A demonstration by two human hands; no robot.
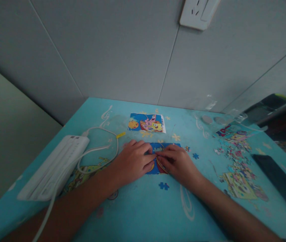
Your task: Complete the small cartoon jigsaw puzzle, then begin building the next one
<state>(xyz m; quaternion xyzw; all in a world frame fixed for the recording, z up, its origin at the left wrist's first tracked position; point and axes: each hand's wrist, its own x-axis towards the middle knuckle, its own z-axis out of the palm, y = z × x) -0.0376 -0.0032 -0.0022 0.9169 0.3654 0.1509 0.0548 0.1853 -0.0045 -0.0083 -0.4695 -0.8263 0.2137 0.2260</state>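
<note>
1. Two loose blue pieces lie nearest on the turquoise table.
2. Left hand and right hand press flat on the part-built puzzle, gripping nothing; its long axis runs left-right.
3. Many pieces remain unplaced; reference picture lies beyond.

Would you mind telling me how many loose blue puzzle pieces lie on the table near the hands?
3: one blue piece below the hands, one right of the right hand, one small beside the assembled puzzle. Others may be hidden under the hands.
</note>
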